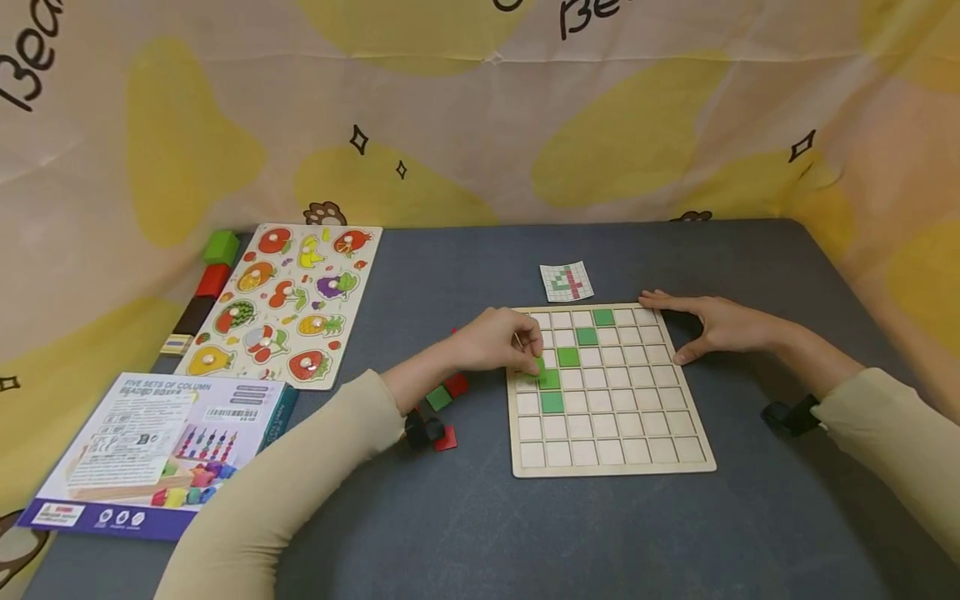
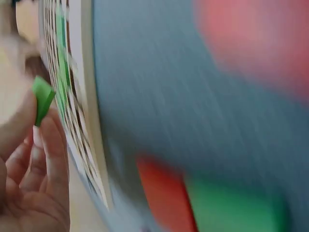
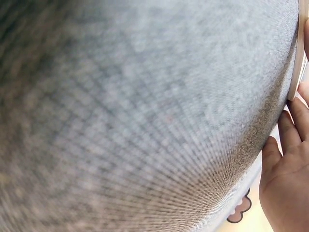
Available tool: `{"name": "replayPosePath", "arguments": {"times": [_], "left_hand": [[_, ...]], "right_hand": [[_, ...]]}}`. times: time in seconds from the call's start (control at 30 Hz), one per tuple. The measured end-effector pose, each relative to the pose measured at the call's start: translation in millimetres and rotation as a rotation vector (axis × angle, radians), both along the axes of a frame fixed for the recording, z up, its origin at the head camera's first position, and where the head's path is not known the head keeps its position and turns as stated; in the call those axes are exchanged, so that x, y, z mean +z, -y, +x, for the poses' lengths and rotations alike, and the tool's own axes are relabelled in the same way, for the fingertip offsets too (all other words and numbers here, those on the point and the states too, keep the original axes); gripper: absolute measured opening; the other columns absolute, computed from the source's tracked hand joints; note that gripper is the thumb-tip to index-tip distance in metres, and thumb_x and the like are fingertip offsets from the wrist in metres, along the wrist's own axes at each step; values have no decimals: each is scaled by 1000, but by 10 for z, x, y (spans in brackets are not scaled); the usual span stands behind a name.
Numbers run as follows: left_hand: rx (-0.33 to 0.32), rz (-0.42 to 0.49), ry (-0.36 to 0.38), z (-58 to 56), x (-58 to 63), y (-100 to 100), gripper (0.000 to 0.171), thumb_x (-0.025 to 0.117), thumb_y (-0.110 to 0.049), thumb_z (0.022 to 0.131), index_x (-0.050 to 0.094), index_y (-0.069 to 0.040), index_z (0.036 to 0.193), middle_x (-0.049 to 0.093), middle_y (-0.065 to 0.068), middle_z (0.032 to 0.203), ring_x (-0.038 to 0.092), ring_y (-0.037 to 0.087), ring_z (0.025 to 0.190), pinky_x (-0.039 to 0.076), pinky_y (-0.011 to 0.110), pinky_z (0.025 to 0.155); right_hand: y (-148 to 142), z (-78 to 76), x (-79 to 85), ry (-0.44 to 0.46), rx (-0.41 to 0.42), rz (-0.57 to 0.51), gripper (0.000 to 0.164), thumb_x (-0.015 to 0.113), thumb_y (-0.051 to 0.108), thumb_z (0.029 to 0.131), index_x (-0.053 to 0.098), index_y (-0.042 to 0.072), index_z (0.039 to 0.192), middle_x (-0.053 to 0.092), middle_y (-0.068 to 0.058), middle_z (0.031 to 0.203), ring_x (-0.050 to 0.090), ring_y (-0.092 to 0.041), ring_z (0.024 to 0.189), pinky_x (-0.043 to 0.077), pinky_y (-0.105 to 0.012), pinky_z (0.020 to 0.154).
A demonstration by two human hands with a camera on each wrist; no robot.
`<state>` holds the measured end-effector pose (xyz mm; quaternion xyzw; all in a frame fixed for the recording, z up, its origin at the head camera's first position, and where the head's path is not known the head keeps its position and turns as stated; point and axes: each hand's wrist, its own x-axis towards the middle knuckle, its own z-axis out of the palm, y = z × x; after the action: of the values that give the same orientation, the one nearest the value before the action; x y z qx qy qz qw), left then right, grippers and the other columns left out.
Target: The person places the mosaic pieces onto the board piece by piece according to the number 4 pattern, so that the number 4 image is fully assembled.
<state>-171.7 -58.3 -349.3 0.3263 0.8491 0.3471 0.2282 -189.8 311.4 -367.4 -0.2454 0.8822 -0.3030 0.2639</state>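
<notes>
Board (image 1: 622,379): five green squares (image 1: 568,357) in; red squares (image 1: 446,438) loose.
Left hand (image 1: 491,339): pinches another green tile (image 2: 44,94).
Right hand (image 1: 723,325): spread, at board's right edge.

Fruit puzzle board (image 1: 277,312) behind boxed set (image 1: 161,454)

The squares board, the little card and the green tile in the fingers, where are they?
Squares board (image 1: 600,402): head view, an uncovered square.
Little card (image 1: 567,282): head view, its printed middle.
Held green tile (image 2: 44,96): left wrist view, its visible face.
</notes>
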Motion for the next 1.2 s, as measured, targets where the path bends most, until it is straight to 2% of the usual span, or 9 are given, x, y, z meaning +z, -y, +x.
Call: {"name": "replayPosePath", "arguments": {"times": [0.17, 0.3, 0.47, 0.63, 0.83, 0.93, 1.03, 1.2], "left_hand": [[-26, 18, -4, 178, -77, -338, 12, 79, -15, 82, 70, -10, 87, 71, 3, 80, 59, 2, 70, 45, 14, 69], [-39, -22, -60, 281, -85, -486, 9, 78, -13, 84, 69, -10, 84, 70, 3, 78, 57, 2, 68, 43, 13, 67], [-65, -99, -164, 344, -47, -535, 9, 76, -13, 86, 67, -12, 82, 67, 0, 76, 55, 5, 68, 42, 15, 66], [-82, -120, -188, 377, -36, -530, 9, 76, -14, 86, 69, -13, 82, 67, -1, 76, 54, 5, 68, 41, 15, 65], [-95, -177, -291, 424, -59, -558, 4, 77, -16, 84, 77, -16, 80, 74, -4, 79, 63, 4, 74, 45, 14, 68], [-101, -206, -313, 417, -13, -530, 5, 76, -13, 85, 80, -15, 86, 76, -4, 85, 66, 6, 82, 49, 16, 73], [-101, -199, -303, 339, 80, -403, 10, 73, -9, 87, 79, -13, 93, 76, -1, 89, 65, 9, 84, 50, 20, 74], [-128, -167, -190, 134, 259, 68, 10, 72, -9, 87, 75, -11, 96, 72, 1, 91, 61, 10, 79, 48, 22, 73]], "right_hand": [[14, -2, 4, -14, 4, 6, 97, 83, 28, 77, 28, 17, 157, 12, -17, 166, 9, -48, 151, 21, -65, 110], [27, -5, 15, -7, -8, 13, 97, 83, 28, 76, 29, 20, 156, 13, -14, 167, 10, -46, 152, 22, -63, 111], [34, 3, 29, -5, -10, 12, 97, 83, 28, 76, 29, 19, 156, 14, -14, 167, 10, -45, 152, 23, -62, 110], [30, 1, 12, -1, -4, 10, 98, 83, 29, 76, 28, 19, 157, 13, -13, 167, 9, -45, 152, 21, -63, 111], [16, -9, -18, 2, 7, 1, 98, 82, 29, 77, 27, 18, 157, 11, -15, 167, 8, -47, 151, 19, -66, 112], [13, -4, -14, -1, 9, -2, 97, 82, 28, 77, 27, 18, 157, 12, -15, 167, 9, -48, 151, 20, -66, 111], [10, 0, -8, -6, -2, -3, 97, 83, 26, 77, 28, 18, 157, 12, -15, 167, 9, -48, 151, 21, -65, 111], [-1, 4, -9, -4, -20, 4, 97, 84, 25, 76, 30, 20, 156, 12, -12, 168, 9, -46, 152, 22, -62, 111]]}}
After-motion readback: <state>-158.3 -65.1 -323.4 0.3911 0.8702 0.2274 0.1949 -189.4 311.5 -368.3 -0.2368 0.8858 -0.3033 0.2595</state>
